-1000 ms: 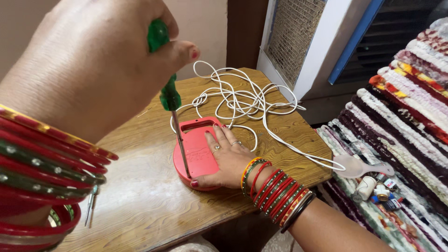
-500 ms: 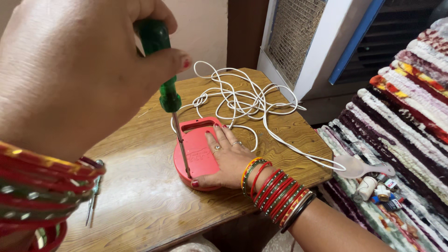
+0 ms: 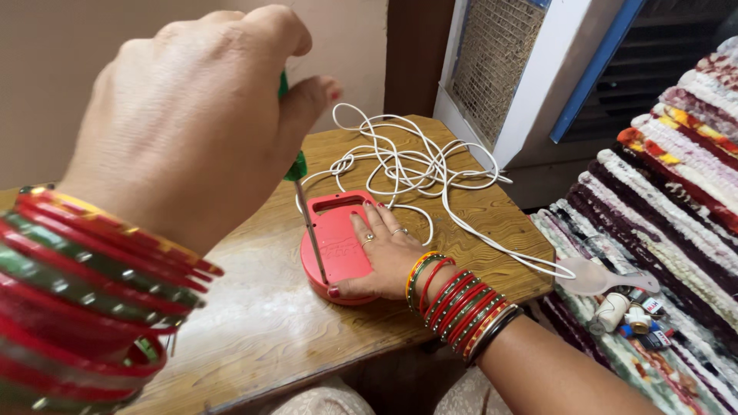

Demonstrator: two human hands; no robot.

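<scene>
While left hand (image 3: 192,123) grips green screwdriver (image 3: 296,165) (tip down), right hand (image 3: 384,257) flat on red case (image 3: 334,230).

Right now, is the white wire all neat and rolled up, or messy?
Messy. The white cord lies spread in loose, tangled loops across the wooden table, behind the red case, with one strand trailing off the table's right edge.

Single head-worn view, looking steeply down and forward over the table (image 3: 254,323). Left hand (image 3: 192,123) sits very close to the lens, filling 10 o'clock. Right hand (image 3: 384,257) lies farther off, at centre. Rug (image 3: 653,192) occupies 3 o'clock.
</scene>
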